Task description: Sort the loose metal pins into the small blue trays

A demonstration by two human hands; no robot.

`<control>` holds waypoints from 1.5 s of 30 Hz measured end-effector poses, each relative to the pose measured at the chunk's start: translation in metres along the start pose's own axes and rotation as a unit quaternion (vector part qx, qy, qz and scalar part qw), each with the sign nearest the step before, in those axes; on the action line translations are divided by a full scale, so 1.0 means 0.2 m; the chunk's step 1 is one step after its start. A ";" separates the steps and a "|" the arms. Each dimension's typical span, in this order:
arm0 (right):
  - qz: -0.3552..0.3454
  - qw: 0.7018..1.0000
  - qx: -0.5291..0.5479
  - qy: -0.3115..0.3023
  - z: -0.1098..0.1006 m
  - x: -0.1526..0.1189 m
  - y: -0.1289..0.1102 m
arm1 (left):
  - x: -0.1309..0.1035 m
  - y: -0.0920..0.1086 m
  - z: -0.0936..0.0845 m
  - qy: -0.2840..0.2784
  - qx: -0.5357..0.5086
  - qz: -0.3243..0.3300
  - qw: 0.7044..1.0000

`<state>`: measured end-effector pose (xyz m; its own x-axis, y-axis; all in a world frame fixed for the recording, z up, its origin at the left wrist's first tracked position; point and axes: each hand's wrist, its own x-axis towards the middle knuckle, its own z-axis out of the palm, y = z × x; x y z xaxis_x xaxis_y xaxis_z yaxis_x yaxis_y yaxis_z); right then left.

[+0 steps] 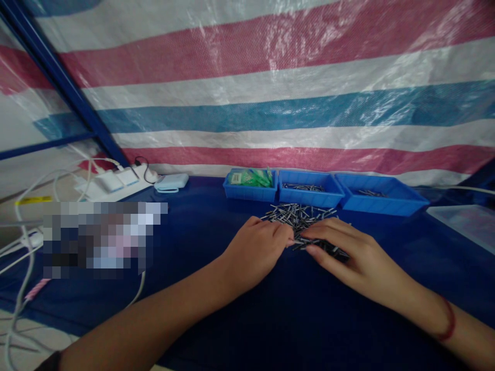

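Note:
A loose pile of thin metal pins, some silvery and some dark, lies on the dark blue tabletop in front of me. My left hand is closed at the pile's left edge, and a thin pin pokes out from its pinched fingertips. On the right side of the pile rests my right hand, its thumb and fingers apart and touching the pins. Part of the pile is hidden under the right fingers.
Behind the pile stand a blue bin with green packets, a middle blue bin and a right blue bin, both holding pins. A power strip, a light blue case and cables are at left. A translucent lid lies right.

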<state>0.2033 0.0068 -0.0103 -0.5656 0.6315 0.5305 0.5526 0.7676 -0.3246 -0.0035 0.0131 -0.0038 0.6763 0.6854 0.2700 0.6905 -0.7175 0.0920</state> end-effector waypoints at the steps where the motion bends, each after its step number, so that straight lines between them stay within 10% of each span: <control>1: -0.006 1.000 0.004 -0.006 0.00 0.00 -0.01 | 0.00 0.00 0.00 0.010 -0.022 0.005 1.000; 10: 0.031 0.999 0.039 -0.017 0.01 0.01 -0.05 | 0.00 0.04 -0.02 0.078 -0.199 -0.016 0.977; 19: 0.141 0.975 0.170 -0.026 0.04 0.01 -0.07 | 0.02 0.06 0.01 0.079 -0.490 -0.168 0.852; 45: 0.164 0.973 0.160 0.000 0.04 0.01 -0.06 | 0.01 0.06 0.02 0.088 -0.460 -0.160 0.869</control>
<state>0.1897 -0.0004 -0.0118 -0.3919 0.8479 0.3570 0.4841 0.5200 -0.7037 0.0066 0.0063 -0.0056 0.3822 0.8962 0.2254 0.2836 -0.3459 0.8944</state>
